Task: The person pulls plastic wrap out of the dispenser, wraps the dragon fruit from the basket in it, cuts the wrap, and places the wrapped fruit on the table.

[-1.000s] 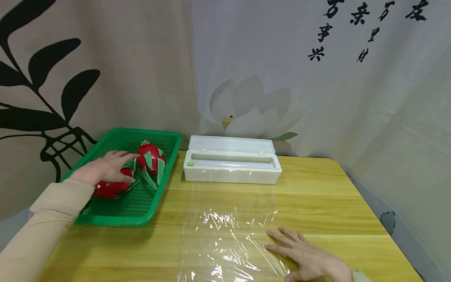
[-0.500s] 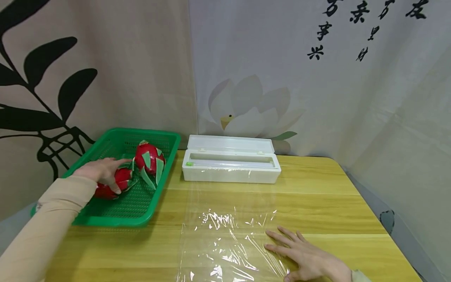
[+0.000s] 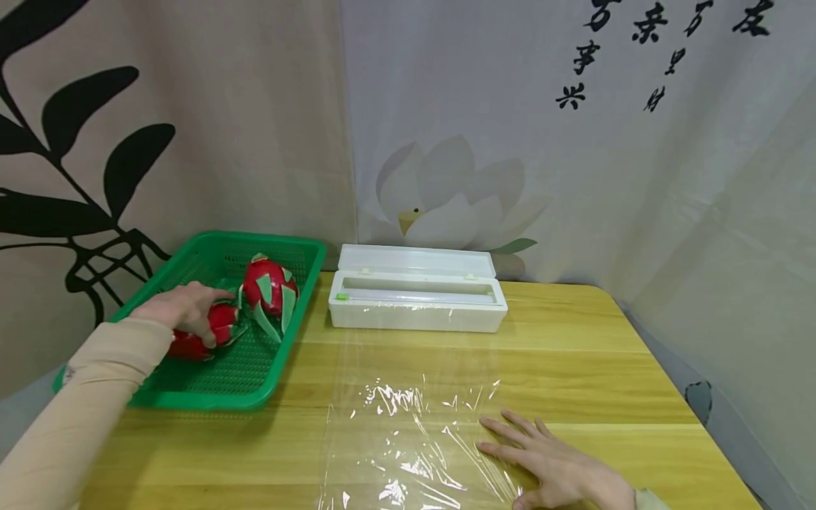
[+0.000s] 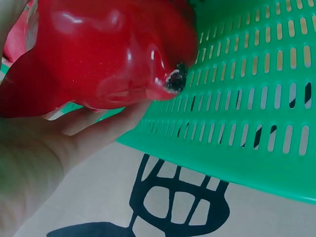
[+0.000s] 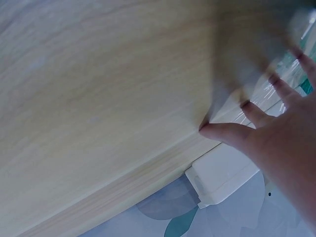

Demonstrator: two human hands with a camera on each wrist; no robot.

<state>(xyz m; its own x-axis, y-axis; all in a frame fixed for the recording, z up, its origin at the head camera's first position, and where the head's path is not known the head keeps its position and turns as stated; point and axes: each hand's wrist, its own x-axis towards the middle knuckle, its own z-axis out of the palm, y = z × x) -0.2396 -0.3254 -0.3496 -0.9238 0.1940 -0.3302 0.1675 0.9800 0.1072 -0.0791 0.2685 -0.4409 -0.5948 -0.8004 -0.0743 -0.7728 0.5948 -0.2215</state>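
Note:
My left hand (image 3: pixel 181 312) grips a red dragon fruit (image 3: pixel 223 322) in the green basket (image 3: pixel 248 382). The left wrist view shows the thumb and fingers around the glossy fruit (image 4: pixel 108 54), its dark end pointing at the basket wall. A second dragon fruit (image 3: pixel 270 285) with green scales lies just right of the held one. Fingers spread, my right hand (image 3: pixel 557 460) rests on the right edge of a clear sheet of cling film (image 3: pixel 408 425). That film runs over the wooden table from a white dispenser box (image 3: pixel 417 319) whose lid is raised.
The green slide cutter (image 3: pixel 342 297) sits at the left end of the dispenser. Behind the table (image 3: pixel 561 354) hang printed curtains (image 3: pixel 446 106). The basket stands at the table's left side, left of the film.
My left hand has come down onto the nearer dragon fruit, its fingers closing from spread to gripping. My right hand stays on the film.

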